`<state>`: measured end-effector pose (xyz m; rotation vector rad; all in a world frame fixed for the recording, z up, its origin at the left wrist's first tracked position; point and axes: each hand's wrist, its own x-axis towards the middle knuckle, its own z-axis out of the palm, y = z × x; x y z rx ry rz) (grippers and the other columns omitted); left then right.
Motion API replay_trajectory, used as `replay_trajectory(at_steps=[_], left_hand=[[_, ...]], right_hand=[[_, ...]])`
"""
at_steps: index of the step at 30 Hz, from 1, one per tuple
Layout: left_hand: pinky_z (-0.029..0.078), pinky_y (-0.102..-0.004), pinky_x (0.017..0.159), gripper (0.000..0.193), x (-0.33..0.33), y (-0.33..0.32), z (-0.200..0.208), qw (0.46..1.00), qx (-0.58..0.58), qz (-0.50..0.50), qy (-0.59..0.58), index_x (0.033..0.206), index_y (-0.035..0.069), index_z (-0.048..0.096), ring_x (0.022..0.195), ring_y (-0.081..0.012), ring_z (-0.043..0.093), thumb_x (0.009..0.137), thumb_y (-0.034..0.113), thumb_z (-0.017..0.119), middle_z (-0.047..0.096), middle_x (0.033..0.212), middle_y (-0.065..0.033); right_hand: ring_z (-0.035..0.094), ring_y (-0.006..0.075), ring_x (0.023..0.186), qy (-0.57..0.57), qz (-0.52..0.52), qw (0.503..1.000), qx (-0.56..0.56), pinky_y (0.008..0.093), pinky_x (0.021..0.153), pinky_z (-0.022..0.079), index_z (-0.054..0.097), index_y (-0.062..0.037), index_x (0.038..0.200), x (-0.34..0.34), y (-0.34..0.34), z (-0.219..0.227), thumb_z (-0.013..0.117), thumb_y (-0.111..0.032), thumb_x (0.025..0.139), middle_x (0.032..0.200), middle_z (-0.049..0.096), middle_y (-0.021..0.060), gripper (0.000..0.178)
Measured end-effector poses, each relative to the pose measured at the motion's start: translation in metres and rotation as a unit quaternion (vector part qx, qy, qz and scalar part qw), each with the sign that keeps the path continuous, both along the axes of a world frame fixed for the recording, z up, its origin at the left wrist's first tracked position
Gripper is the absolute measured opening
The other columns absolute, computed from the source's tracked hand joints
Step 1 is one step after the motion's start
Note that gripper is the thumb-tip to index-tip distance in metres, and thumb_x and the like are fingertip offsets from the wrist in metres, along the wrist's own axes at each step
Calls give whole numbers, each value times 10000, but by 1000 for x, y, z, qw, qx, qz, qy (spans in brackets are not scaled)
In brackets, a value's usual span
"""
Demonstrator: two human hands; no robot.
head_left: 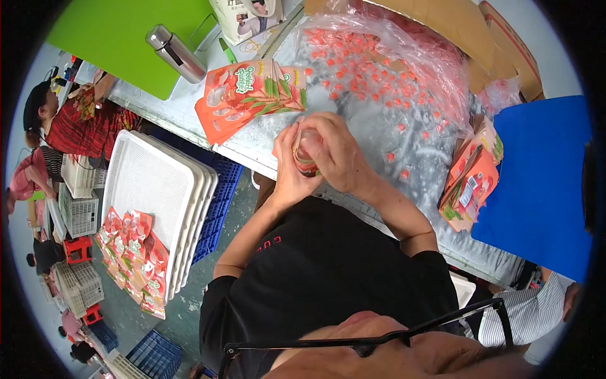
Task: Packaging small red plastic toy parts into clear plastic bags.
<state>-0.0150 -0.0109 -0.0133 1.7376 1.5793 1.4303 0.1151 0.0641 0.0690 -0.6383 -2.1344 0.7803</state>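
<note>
Both of my hands are closed around a red and white pouch [307,165] in front of my chest, over the near edge of the table. My left hand [287,172] wraps its left side. My right hand [341,155] grips its right side and top, so much of the pouch is hidden. Just beyond my hands lies a fanned stack of flat red pouches [247,95]. Many small items in clear wrappers with red centres [379,79] are spread over the table to the right of it. Another stack of pouches [472,180] lies farther right.
A steel flask [177,54] and a green marker [228,50] stand or lie at the far left. Clear plastic film [442,76] and a cardboard box [442,22] are at the back right. White stacked trays [154,174] hold filled pouches [136,256]. Other people [88,126] are at the left.
</note>
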Motion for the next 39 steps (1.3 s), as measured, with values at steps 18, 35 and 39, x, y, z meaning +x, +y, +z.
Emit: replay_trajectory(at_steps=[18, 35, 39], left_hand=[[418, -367, 1038, 1102, -74, -8, 8, 937, -201, -219, -183, 1427, 29, 457, 1217, -212, 541, 473, 258, 958, 570, 1340, -120], [551, -322, 801, 413, -38, -11, 12, 985, -62, -148, -57, 1138, -59, 660, 876, -237, 721, 748, 60, 724, 736, 932, -149], [551, -310, 780, 457, -37, -24, 13, 971, -109, -82, -195, 1148, -33, 667, 835, -224, 720, 715, 74, 769, 739, 914, -128]], right_hand=[[606, 242, 1009, -177, 247, 935, 181, 396, 871, 482, 618, -60, 910, 27, -5, 27, 730, -146, 709, 985, 604, 74, 246], [616, 387, 907, -408, 356, 840, 22, 451, 805, 505, 593, -31, 1056, 0, 11, 7, 603, -48, 794, 1004, 634, 186, 263], [596, 392, 916, -285, 294, 909, 80, 451, 818, 493, 627, -29, 1022, 13, -2, 34, 629, -74, 798, 1013, 620, 186, 229]])
